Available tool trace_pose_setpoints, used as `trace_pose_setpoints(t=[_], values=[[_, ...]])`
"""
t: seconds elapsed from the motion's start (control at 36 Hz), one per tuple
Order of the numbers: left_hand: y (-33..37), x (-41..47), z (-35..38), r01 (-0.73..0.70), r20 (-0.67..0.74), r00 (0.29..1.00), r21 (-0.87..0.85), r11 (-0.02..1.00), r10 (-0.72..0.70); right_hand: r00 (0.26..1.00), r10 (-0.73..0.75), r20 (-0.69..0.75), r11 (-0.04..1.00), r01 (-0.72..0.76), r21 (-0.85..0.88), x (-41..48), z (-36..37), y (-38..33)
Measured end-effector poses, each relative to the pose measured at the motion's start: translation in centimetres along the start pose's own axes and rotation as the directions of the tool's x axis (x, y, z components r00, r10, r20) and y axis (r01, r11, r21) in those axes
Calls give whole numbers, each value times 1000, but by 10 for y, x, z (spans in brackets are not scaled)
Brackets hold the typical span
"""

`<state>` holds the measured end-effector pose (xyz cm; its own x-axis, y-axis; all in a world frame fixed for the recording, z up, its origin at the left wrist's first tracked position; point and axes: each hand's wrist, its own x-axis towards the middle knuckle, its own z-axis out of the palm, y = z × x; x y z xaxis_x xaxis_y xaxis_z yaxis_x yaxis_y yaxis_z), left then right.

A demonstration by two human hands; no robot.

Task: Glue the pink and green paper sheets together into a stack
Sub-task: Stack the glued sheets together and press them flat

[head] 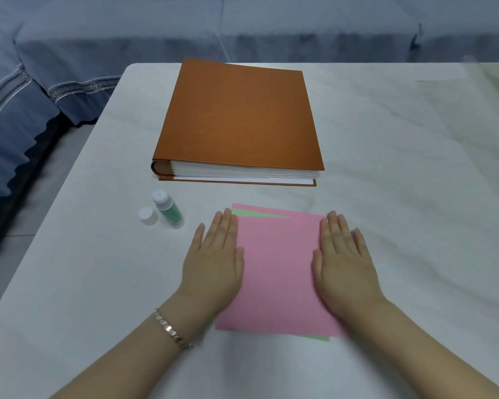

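A pink paper sheet [277,272] lies on top of a loosely stacked pile on the white table. A green sheet [260,215] peeks out at the far edge, and another green strip [317,338] shows at the near right corner. A second pink sheet [251,208] shows at the very back. My left hand [213,260] lies flat with straight fingers on the stack's left edge. My right hand [343,260] lies flat on its right edge. An uncapped glue bottle [167,210] with green contents stands left of the stack, its white cap [147,216] beside it.
A thick orange album [239,116] lies behind the papers at the table's middle. The white table [415,168] extends right. A blue sofa [26,96] sits beyond the table's left and far edges.
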<state>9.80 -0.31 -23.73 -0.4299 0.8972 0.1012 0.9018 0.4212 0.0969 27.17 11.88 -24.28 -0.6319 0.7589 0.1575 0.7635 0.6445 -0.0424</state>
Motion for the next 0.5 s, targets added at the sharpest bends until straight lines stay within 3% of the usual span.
trace_pose_setpoints(t=[0.22,0.5], values=[[2,4,1,0,54,999,55,998,-3,962,-269,45,955,260,144,-25,6,-77],[-4,0,0,-10,54,998,23,1000,8,963,-254,93,965,246,95,-32,-5,-14]])
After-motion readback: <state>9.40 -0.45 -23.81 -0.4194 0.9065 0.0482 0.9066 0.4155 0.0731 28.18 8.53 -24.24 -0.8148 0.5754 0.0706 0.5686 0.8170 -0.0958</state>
